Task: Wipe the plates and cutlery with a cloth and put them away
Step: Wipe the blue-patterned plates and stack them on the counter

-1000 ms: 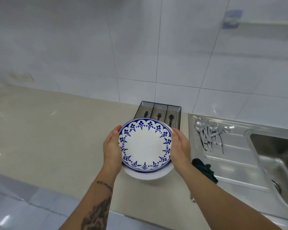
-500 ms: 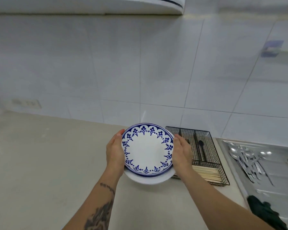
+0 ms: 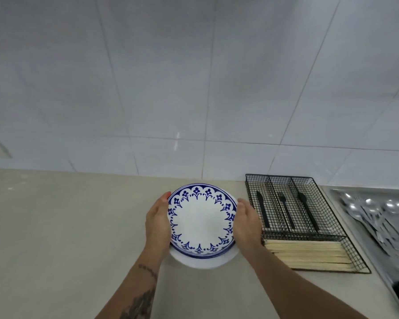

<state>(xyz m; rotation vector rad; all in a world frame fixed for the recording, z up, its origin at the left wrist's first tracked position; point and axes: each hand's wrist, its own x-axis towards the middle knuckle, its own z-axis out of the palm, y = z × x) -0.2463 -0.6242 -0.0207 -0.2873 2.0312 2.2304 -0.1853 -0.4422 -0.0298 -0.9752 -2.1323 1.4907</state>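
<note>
Left hand [image 3: 157, 221]: grips the plate stack [image 3: 202, 221] at its left rim.
Right hand [image 3: 248, 221]: grips its right rim.
Wire tray [image 3: 346, 246]: lower right, on the tabletop [image 3: 67, 226].

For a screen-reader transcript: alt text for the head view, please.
Two hands, left hand and right hand, hold a stack of plates, blue-patterned plate on top, above a beige counter; a black wire cutlery tray sits to the right.

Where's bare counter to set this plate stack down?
Bare beige counter runs left of the left hand, back to the tiled wall. To the right it is crowded: the right hand is close beside the wire cutlery tray, and loose cutlery lies beyond on the steel drainboard.
</note>
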